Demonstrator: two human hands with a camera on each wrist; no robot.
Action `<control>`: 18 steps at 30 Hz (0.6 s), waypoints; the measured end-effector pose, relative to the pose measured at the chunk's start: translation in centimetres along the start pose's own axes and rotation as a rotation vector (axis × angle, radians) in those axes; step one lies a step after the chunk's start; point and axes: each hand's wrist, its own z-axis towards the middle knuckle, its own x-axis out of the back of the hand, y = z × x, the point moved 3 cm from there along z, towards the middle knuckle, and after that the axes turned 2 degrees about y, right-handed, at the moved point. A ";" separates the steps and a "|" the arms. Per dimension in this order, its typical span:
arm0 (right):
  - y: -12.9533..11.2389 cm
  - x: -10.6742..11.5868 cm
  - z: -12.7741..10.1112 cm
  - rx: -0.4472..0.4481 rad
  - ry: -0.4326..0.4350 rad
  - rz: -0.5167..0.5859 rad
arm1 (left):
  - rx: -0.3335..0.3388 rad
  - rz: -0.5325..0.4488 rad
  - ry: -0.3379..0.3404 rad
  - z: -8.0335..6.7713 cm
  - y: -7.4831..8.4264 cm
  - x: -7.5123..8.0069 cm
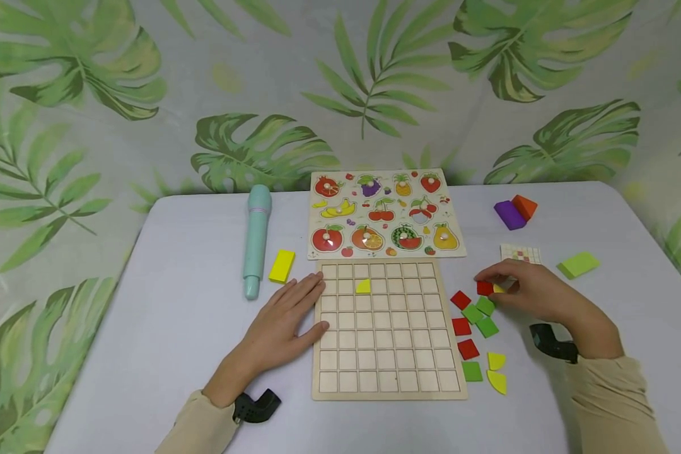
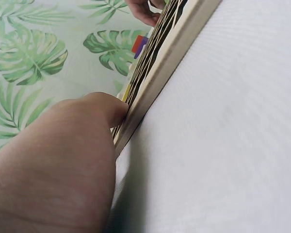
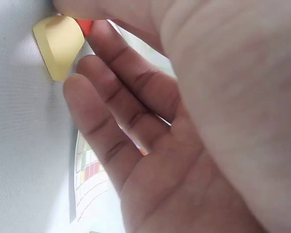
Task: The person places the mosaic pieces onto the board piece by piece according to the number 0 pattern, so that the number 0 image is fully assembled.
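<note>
A wooden grid board (image 1: pixel 386 353) lies in front of me with one yellow quarter-round tile (image 1: pixel 364 287) set in its second row. My left hand (image 1: pixel 286 321) lies flat on the table, its straight fingers against the board's left edge (image 2: pixel 160 68). Right of the board, my right hand (image 1: pixel 522 290) pinches a small yellow piece (image 3: pixel 58 43) on the table, beside a red tile (image 1: pixel 484 288). Loose red (image 1: pixel 461 299), green (image 1: pixel 486 326) and yellow tiles (image 1: pixel 496 360) lie scattered below that hand. A small pattern card (image 1: pixel 521 253) sits just behind it.
A fruit peg puzzle (image 1: pixel 384 214) lies behind the grid board. A teal toy microphone (image 1: pixel 256 239) and a yellow block (image 1: pixel 282 265) sit to the left. Purple (image 1: pixel 509 214), orange (image 1: pixel 524 205) and green blocks (image 1: pixel 578 264) are at the far right. A leaf-print curtain hangs behind the table.
</note>
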 end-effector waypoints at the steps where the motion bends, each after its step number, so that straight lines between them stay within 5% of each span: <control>1: -0.1 0.0 0.0 0.004 0.005 -0.004 | 0.001 -0.001 0.000 0.0 0.0 0.0; 18: -5.1 -0.7 1.3 0.110 0.072 0.054 | -0.006 0.001 0.007 -0.1 0.2 0.3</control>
